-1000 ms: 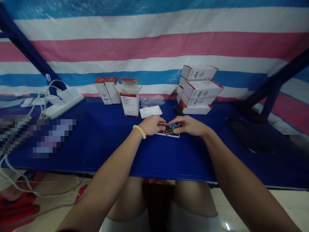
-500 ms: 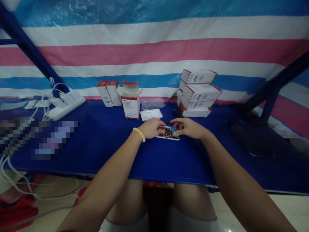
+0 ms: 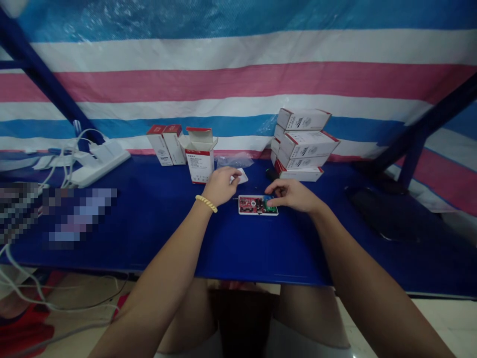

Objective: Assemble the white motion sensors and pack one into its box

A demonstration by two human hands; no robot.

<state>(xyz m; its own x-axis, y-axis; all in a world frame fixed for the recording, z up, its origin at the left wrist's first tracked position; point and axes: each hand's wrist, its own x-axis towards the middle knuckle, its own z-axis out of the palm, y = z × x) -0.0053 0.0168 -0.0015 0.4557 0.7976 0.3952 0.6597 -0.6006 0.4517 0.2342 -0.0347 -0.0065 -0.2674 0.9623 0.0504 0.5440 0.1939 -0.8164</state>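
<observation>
A white case with a red and green circuit board [image 3: 251, 205] lies flat on the blue table [image 3: 246, 248]. My right hand [image 3: 292, 195] is at the board's right end, thumb over the green part and fingers curled above it; the thumb and fingers are apart. Left of the board, my left hand [image 3: 222, 185] hovers off it, fingers bent over a white cover [image 3: 243, 176]. Whether it touches the cover is hard to tell. A clear plastic bag [image 3: 235, 159] lies behind the cover.
An open red-and-white box [image 3: 200, 161] stands behind my left hand, with two closed boxes [image 3: 166, 145] beside it. More boxes [image 3: 307, 149] are stacked at the back right. A white power strip [image 3: 100, 164] lies left, a dark flat object [image 3: 380, 214] right.
My left hand has come off the circuit board and moved left, over the white cover. More of the board now shows. My right hand has stayed at the board's right end.
</observation>
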